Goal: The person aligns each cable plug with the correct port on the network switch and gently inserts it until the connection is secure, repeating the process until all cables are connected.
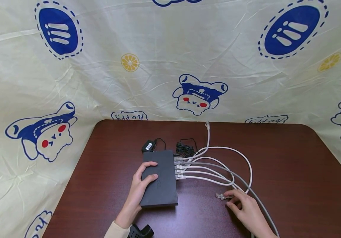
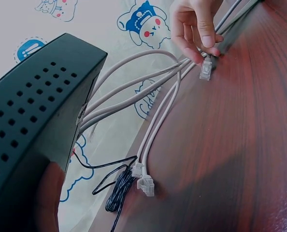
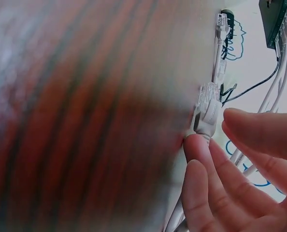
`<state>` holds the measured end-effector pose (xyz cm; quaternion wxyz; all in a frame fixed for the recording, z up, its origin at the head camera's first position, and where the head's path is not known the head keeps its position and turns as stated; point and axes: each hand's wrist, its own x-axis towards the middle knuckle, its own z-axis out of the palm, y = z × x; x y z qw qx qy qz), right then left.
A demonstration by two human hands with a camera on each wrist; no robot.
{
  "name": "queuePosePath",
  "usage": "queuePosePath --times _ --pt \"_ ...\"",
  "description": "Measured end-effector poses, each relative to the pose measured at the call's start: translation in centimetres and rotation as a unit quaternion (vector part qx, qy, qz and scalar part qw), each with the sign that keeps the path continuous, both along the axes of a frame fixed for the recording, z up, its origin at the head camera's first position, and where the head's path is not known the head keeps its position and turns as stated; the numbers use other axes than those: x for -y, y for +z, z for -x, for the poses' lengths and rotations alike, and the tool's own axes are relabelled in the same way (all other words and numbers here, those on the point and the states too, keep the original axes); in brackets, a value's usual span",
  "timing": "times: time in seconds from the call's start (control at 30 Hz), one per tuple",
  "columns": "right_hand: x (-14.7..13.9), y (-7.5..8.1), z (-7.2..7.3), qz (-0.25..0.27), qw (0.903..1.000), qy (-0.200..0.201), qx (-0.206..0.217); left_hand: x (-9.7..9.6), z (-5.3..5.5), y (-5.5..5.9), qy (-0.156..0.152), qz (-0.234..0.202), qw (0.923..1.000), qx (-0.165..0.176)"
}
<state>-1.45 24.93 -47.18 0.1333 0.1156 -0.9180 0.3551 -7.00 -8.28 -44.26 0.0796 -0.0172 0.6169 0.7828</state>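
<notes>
A dark network switch [image 1: 160, 195] is tilted in my left hand [image 1: 135, 190], which grips its left side with the thumb on top. Several white and grey network cables are plugged into its right side, their plugs [image 1: 180, 177] in a row. To the right of the switch, my right hand [image 1: 246, 211] pinches a network cable just behind its clear plug [image 1: 219, 196]. That plug [image 2: 206, 70] is apart from the switch and points away from the fingertips, close to the tabletop. Up close in the right wrist view, fingers lie under the plug's grey boot [image 3: 207, 118].
Behind the switch lie a black power adapter [image 1: 148, 146] and a bundled black cord [image 1: 184, 150]. Two loose cable plugs [image 2: 146, 185] rest on the brown table [image 1: 292, 172]. One white cable end [image 1: 207, 125] reaches the far edge. A printed cloth [image 1: 146, 89] hangs behind.
</notes>
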Motion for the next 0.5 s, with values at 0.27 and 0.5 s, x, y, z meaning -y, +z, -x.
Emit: queuePosePath --times 0.27,0.5 --pt "0.10 -0.07 -0.11 -0.005 0.9993 0.007 -0.037 -0.01 0.03 -0.21 -0.002 -0.001 1.0000 -0.001" --pt "0.36 0.45 -0.08 -0.014 0.9970 0.009 -0.076 -0.01 -0.01 -0.06 -0.003 -0.004 1.0000 0.000"
